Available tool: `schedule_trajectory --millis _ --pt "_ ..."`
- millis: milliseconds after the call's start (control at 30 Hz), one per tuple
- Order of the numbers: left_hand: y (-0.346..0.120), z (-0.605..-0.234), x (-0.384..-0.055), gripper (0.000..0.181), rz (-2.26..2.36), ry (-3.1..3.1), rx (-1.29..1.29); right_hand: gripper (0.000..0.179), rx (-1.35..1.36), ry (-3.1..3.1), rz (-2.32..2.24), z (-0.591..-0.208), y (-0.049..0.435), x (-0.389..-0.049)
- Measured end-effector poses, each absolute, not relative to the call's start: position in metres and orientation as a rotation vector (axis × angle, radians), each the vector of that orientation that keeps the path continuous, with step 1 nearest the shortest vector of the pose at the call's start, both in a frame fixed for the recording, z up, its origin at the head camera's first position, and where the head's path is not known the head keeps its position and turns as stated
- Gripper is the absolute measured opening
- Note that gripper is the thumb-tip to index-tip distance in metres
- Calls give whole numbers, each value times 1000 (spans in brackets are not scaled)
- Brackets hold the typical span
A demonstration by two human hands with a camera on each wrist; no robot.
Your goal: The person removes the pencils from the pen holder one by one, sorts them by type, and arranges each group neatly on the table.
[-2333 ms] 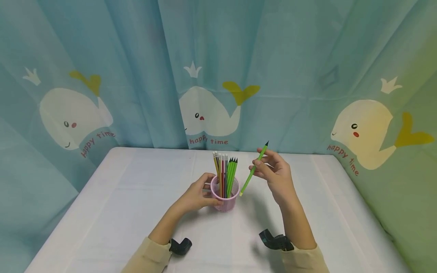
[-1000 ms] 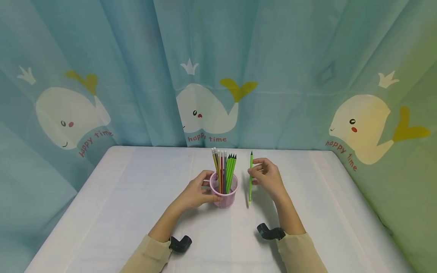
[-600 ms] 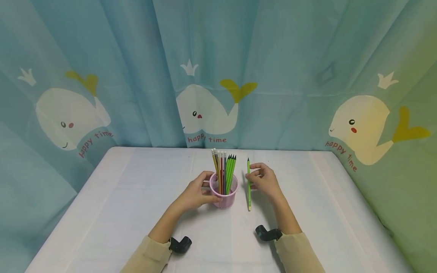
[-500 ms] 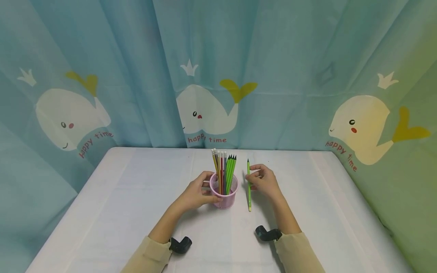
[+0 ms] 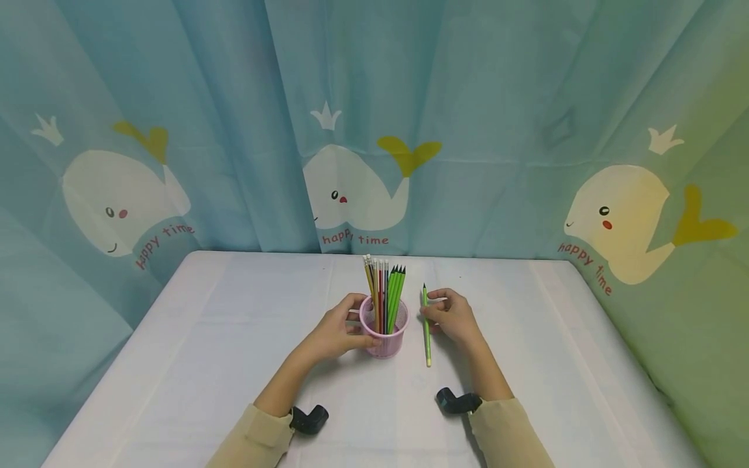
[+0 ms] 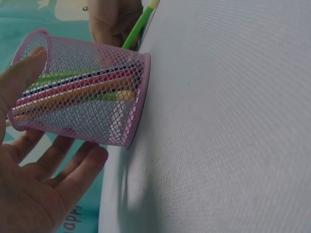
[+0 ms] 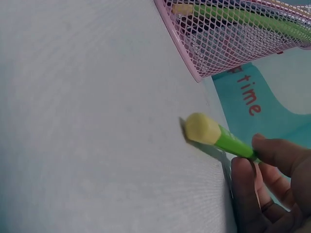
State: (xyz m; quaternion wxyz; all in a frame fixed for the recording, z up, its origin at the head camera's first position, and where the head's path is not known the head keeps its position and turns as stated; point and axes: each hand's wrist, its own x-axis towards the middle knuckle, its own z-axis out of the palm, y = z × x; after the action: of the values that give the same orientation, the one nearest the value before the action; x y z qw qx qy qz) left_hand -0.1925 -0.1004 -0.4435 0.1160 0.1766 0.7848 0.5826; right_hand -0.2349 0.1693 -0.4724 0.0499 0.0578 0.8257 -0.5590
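Note:
A pink mesh pencil cup (image 5: 386, 348) stands upright on the table, and several pencils lean in it: mixed colours with white erasers up, plus green ones (image 5: 396, 299) with black tips up. My left hand (image 5: 332, 336) holds the cup from the left, thumb at the near rim and fingers round the far side. Right of the cup, my right hand (image 5: 458, 318) pinches another green pencil (image 5: 428, 344) between thumb and fingers. That pencil lies low along the table, black tip away from me. Its yellow eraser end (image 7: 203, 129) shows large in the right wrist view, close over the cloth.
A white-covered table (image 5: 246, 299) spreads around both hands. Behind it hangs a blue curtain (image 5: 497, 97) printed with whales. Black curved devices (image 5: 310, 420) sit on both wrists beside the beige sleeves (image 5: 251, 437).
My right hand has lowered the green pencil from a raised slant beside the cup to close along the table, drawing it a little toward me. My left hand has stayed on the cup.

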Motion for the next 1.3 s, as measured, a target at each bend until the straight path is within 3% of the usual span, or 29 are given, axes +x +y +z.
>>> schedule_trajectory --millis 933,1300 --pt "-101 -447 -193 74 1693 2311 526 37 164 2534 -1632 -466 172 -232" --pt "-101 -443 -191 74 1710 2303 536 41 -148 2469 -1757 -437 163 -223"
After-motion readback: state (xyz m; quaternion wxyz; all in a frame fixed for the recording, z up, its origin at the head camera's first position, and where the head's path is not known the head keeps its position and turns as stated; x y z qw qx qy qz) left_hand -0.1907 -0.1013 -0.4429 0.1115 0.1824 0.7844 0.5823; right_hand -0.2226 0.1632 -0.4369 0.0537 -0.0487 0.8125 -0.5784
